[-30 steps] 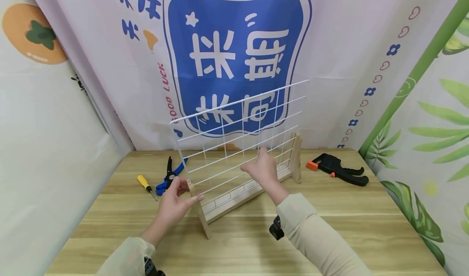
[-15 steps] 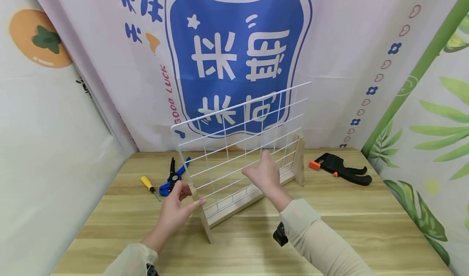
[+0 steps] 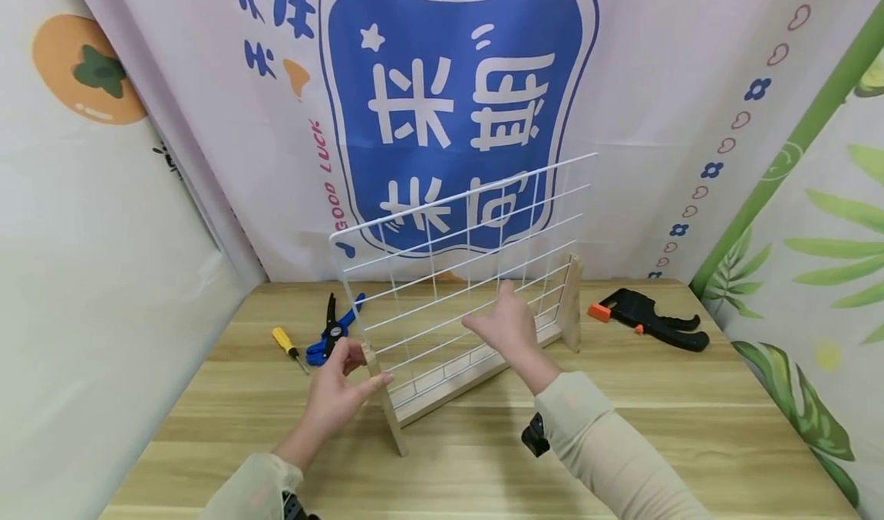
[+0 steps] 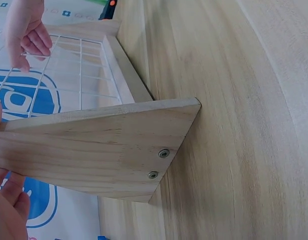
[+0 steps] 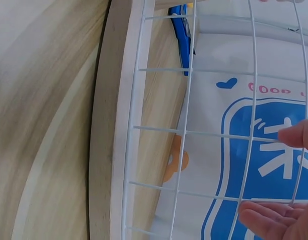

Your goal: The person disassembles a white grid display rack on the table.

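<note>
A white wire grid panel (image 3: 470, 192) stands upright in a wooden stand with a bottom bar (image 3: 452, 390) and two side pieces. My left hand (image 3: 336, 391) holds the near-left side piece (image 3: 390, 419), thumb in front and fingers behind. Two screw heads (image 4: 159, 164) show on this piece's outer face in the left wrist view. At the middle right of the grid is my right hand (image 3: 509, 327), thumb and fingers spread apart. In the right wrist view, its fingertips (image 5: 259, 217) are at a wire; whether they press on it, I cannot tell.
On the table (image 3: 483, 466), a yellow-handled screwdriver (image 3: 285, 342) and a blue-and-black spring clamp or pliers (image 3: 336, 333) lie left of the stand. A black clamp with orange pads (image 3: 652, 322) lies to the right. A printed cloth (image 3: 621, 106) hangs behind.
The whole scene shifts slightly to the right as the head view turns. Both hands keep about the same places on the stand and grid.
</note>
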The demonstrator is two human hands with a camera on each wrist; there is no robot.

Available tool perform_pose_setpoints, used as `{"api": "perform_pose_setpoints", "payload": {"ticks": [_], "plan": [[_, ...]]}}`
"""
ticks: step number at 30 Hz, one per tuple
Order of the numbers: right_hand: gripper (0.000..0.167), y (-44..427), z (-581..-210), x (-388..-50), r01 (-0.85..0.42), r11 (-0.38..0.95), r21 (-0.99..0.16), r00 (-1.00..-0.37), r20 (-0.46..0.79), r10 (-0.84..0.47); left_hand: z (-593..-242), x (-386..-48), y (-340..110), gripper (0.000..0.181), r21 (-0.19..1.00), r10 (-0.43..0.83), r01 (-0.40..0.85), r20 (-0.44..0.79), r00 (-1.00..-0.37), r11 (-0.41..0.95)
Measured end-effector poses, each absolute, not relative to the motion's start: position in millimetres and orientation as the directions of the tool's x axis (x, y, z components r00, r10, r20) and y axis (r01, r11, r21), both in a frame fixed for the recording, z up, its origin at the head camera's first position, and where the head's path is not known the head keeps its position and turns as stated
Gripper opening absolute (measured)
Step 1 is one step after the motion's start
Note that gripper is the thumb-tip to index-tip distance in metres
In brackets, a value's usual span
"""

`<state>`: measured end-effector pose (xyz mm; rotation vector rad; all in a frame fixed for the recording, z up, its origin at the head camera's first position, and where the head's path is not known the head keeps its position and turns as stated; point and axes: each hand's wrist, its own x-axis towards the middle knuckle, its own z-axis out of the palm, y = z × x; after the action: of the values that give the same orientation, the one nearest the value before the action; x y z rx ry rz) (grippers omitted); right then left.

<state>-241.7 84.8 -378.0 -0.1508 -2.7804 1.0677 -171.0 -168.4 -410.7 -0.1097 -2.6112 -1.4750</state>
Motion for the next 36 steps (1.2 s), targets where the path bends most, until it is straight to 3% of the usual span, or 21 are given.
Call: {"api": "perform_pose_setpoints", "payload": {"ticks": [36], "plan": [[0.084, 88.2, -371.1, -247.0, 0.048, 0.766, -0.641, -0.985, 0.096, 0.142, -415.5, -171.2, -170.7, 0.049, 0.814, 0.017, 0.203, 0.231, -0.973, 0.544]]}}
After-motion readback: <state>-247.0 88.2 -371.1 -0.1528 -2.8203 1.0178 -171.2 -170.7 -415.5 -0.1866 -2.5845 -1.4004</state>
